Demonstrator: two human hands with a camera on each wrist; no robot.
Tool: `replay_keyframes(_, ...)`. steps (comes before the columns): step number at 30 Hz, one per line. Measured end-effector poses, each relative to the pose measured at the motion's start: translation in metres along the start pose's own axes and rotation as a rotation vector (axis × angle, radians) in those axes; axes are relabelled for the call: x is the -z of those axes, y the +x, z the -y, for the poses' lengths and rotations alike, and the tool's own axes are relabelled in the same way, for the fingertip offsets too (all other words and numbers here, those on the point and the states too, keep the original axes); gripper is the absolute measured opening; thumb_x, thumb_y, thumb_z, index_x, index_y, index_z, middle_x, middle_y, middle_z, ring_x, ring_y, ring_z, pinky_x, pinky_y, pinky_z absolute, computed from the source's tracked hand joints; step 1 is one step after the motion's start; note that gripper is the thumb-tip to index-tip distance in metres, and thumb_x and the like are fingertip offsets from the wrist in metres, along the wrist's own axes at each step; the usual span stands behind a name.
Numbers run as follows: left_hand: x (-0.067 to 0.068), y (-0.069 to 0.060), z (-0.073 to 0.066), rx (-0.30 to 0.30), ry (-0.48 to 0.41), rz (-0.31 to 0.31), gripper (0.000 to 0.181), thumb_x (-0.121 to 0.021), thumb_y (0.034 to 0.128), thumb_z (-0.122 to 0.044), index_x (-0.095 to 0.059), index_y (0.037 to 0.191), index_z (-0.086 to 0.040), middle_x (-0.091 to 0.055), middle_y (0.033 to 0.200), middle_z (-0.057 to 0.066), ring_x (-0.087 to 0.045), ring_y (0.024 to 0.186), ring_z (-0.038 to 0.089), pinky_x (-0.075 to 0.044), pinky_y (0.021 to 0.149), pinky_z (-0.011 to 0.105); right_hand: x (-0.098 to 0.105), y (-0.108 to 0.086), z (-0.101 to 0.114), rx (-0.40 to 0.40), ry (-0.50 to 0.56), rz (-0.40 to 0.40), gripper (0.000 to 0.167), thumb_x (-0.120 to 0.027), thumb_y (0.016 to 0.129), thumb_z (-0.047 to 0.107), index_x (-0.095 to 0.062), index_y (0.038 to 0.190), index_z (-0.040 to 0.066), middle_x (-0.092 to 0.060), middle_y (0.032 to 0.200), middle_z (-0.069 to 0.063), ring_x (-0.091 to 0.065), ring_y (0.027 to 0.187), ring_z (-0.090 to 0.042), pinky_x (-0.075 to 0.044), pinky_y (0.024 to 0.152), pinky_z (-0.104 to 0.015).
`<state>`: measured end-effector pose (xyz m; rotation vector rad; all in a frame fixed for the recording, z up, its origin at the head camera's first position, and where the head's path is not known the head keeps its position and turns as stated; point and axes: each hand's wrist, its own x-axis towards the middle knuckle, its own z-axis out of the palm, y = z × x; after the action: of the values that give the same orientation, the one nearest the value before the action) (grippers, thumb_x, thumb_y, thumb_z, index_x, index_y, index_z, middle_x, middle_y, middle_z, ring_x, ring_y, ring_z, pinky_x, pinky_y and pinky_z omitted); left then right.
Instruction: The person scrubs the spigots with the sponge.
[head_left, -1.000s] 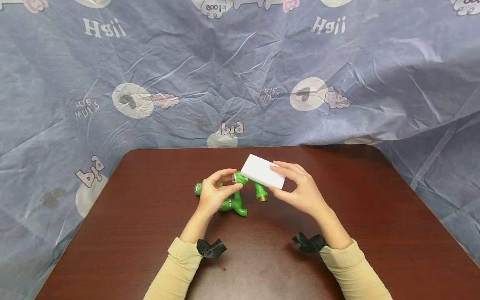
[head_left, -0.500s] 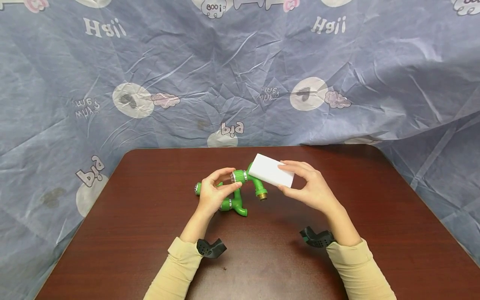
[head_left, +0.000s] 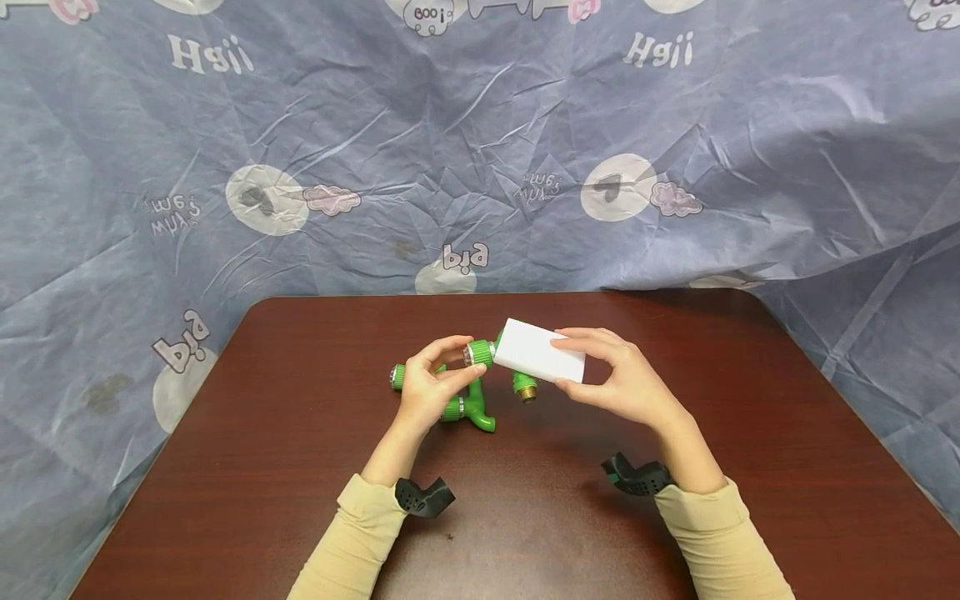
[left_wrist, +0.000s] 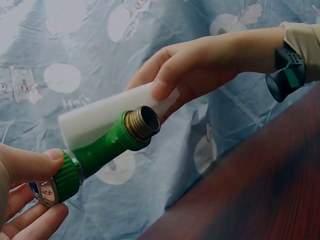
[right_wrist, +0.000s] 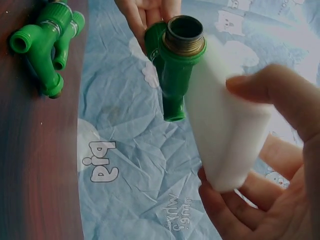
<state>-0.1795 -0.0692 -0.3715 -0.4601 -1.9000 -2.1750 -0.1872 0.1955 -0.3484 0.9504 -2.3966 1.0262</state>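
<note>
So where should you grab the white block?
I'd pinch the white block across its two long edges at the right end, coming from the person's right: it's flat and long, and the held green tap crowds its left end.

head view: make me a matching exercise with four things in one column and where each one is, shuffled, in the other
Things
1. white rectangular block
2. glossy green tap with a brass-coloured threaded end
3. two other green taps
4. blue cartoon-print sheet

Places
A. lying on the dark reddish-brown wood-grain table
B. held up by its ribbed end in the left hand
C. hanging behind the table
D. gripped between thumb and fingers of the right hand

Pairs: 1-D, 2-B, 3-A, 4-C
</note>
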Motion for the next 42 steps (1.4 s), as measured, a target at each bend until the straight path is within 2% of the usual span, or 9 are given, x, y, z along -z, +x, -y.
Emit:
replay_keyframes(5, -0.002, -0.001, -0.002, 0.012, -0.004, 0.007, 0.039, -0.071, 0.0737, 0.013, -0.059, 0.11, 0.015, -0.062, 0.105, 0.029, -0.065, 0.084, 0.013, -0.055, 0.068, 0.025, -0.003, 0.001, 0.001, -0.015, -0.034, -0.048, 0.048, -0.083, 0.069, 0.016, -0.068, 0.114, 0.014, -0.062, 0.12, -0.002, -0.054, 0.11, -0.019, -0.042, 0.088, -0.026)
replay_keyframes(8, -0.004, -0.002, -0.002, 0.015, 0.004, 0.015, 0.039, -0.072, 0.0735, 0.013, -0.058, 0.11, 0.015, -0.062, 0.106, 0.028, -0.065, 0.087, 0.025, -0.055, 0.067, 0.025, -0.01, 0.003, 0.004, -0.016, -0.034, -0.053, 0.047, -0.083, 0.069, 0.018, -0.068, 0.114, 0.014, -0.062, 0.121, -0.002, -0.053, 0.112, -0.021, -0.043, 0.09, -0.032)
replay_keyframes(12, -0.002, 0.001, 0.015, -0.036, 0.012, 0.031, 0.039, -0.074, 0.0731, 0.01, -0.061, 0.11, 0.01, -0.064, 0.105, 0.022, -0.064, 0.092, 0.031, -0.056, 0.068, 0.027, -0.016, 0.003, 0.009, 0.005, -0.023, -0.036, 0.047, -0.083, 0.07, 0.018, -0.068, 0.115, 0.015, -0.061, 0.121, -0.003, -0.053, 0.112, -0.022, -0.044, 0.089, -0.037)
replay_keyframes(15, 0.0, 0.003, 0.028, -0.087, -0.006, 0.044, 0.039, -0.073, 0.0729, 0.011, -0.062, 0.111, 0.009, -0.064, 0.106, 0.02, -0.065, 0.092, 0.022, -0.056, 0.068, 0.027, -0.016, 0.002, 0.009, 0.028, -0.014, -0.008, 0.048, -0.082, 0.07, 0.018, -0.068, 0.115, 0.015, -0.06, 0.122, -0.004, -0.054, 0.111, -0.022, -0.045, 0.087, -0.036)
replay_keyframes(20, 0.0, 0.004, 0.029, -0.128, -0.034, 0.049, 0.041, -0.071, 0.0737, 0.014, -0.06, 0.113, 0.011, -0.058, 0.113, 0.027, -0.063, 0.1, 0.022, -0.056, 0.072, 0.027, -0.014, 0.002, 0.008, 0.004, -0.017, -0.013, 0.046, -0.082, 0.07, 0.018, -0.069, 0.114, 0.016, -0.061, 0.122, -0.002, -0.054, 0.111, -0.02, -0.045, 0.087, -0.035)
replay_keyframes(25, 0.0, 0.003, 0.027, -0.105, -0.026, 0.034, 0.044, -0.071, 0.0744, 0.013, -0.059, 0.117, 0.01, -0.06, 0.115, 0.026, -0.061, 0.103, 0.026, -0.054, 0.074, 0.025, -0.013, 0.002, 0.009, -0.028, -0.021, -0.027, 0.047, -0.082, 0.07, 0.019, -0.068, 0.115, 0.016, -0.061, 0.121, -0.002, -0.054, 0.111, -0.021, -0.044, 0.089, -0.038)
replay_keyframes(31, 0.0, 0.004, 0.027, -0.045, -0.061, 0.015, 0.046, -0.071, 0.0737, 0.013, -0.058, 0.118, 0.01, -0.062, 0.114, 0.025, -0.062, 0.099, 0.018, -0.052, 0.08, 0.024, -0.017, 0.003, 0.009, -0.012, -0.021, -0.01, 0.047, -0.082, 0.07, 0.018, -0.068, 0.115, 0.014, -0.061, 0.12, -0.004, -0.055, 0.109, -0.021, -0.045, 0.088, -0.034)
replay_keyframes(36, 0.002, 0.004, 0.028, 0.003, -0.104, -0.013, 0.046, -0.074, 0.0701, 0.013, -0.061, 0.114, 0.008, -0.066, 0.108, 0.016, -0.064, 0.093, 0.016, -0.053, 0.079, 0.024, -0.017, 0.002, 0.008, -0.006, -0.02, -0.006, 0.047, -0.082, 0.07, 0.018, -0.068, 0.115, 0.014, -0.061, 0.121, -0.003, -0.055, 0.109, -0.021, -0.045, 0.087, -0.033)
replay_keyframes(42, 0.003, 0.004, 0.029, 0.012, -0.104, -0.026, 0.047, -0.075, 0.0712, 0.01, -0.06, 0.116, 0.009, -0.069, 0.102, 0.009, -0.064, 0.091, 0.015, -0.053, 0.079, 0.026, -0.015, 0.002, 0.007, -0.02, -0.019, -0.007, 0.047, -0.082, 0.07, 0.02, -0.068, 0.115, 0.016, -0.061, 0.122, -0.002, -0.054, 0.11, -0.019, -0.045, 0.089, -0.035)
